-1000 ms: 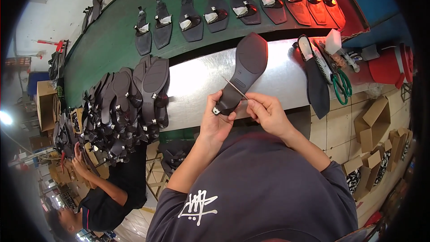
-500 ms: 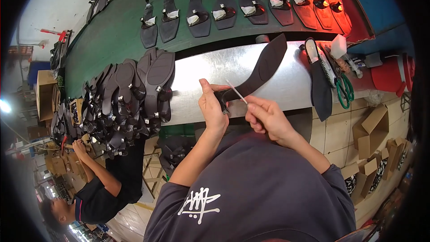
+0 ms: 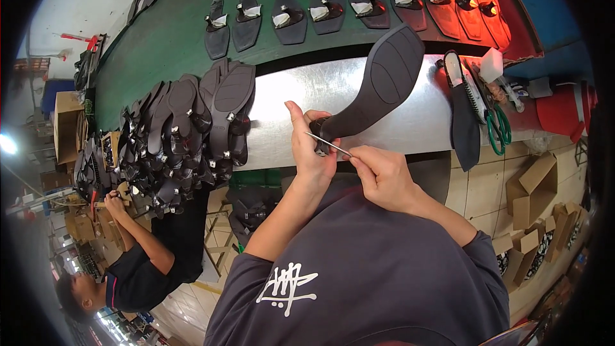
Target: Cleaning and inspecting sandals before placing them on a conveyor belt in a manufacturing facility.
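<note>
My left hand [image 3: 309,154] grips the heel end of a black sandal sole [image 3: 392,67]. Its broad toe end rises to the far right, with outlined tread panels facing up. Glossy dark material shows at the heel end beside my fingers, and my left thumb points upward. In my right hand [image 3: 386,178] a slim, pale metal tool [image 3: 330,145] is pinched between thumb and fingers. The tool's tip lies across the heel end, close to my left palm; whether it touches the sole I cannot tell.
A metal ledge [image 3: 275,134] fronts a green belt [image 3: 173,38] bearing a row of sandals [image 3: 327,6], red-lit at right. Piled sandals [image 3: 173,122] stand left. Green-handled scissors [image 3: 498,129] and a box cutter [image 3: 474,93] lie right. Another person [image 3: 141,263] works at lower left.
The sole has turned so its tread faces me more fully, and its toe end has swung nearer and higher. The tool's tip has moved left and down onto the heel end.
</note>
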### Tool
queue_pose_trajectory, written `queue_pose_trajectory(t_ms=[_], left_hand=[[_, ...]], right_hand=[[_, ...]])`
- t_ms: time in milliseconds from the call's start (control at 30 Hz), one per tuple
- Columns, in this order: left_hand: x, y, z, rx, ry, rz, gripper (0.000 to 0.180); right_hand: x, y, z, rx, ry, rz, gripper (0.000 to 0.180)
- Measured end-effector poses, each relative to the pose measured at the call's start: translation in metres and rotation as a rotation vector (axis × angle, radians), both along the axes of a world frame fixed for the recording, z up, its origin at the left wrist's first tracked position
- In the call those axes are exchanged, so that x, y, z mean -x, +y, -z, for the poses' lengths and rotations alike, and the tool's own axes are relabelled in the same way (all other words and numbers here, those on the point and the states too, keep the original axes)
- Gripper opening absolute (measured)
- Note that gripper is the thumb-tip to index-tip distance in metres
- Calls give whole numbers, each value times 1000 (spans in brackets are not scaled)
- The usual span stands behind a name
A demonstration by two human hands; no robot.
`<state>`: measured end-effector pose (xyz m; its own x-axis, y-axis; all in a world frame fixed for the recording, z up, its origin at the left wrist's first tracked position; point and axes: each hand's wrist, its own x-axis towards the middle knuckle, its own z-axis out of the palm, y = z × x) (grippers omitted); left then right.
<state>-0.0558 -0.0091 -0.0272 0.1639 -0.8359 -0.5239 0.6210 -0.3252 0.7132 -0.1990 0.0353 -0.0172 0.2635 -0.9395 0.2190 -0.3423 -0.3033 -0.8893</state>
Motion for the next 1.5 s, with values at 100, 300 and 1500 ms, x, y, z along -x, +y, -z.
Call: queue_pose_trajectory(t_ms=[100, 300, 1500], left_hand=[[-3, -2, 1, -21, -8, -35, 68], [-10, -20, 2, -141, 18, -65, 63], [-43, -44, -1, -150, 923, -104, 34]], right_hand=[[0, 1, 0, 67, 31, -9, 8], [-4, 14, -7, 131, 65, -282, 9], [-9, 5, -5, -208, -115, -96, 6]])
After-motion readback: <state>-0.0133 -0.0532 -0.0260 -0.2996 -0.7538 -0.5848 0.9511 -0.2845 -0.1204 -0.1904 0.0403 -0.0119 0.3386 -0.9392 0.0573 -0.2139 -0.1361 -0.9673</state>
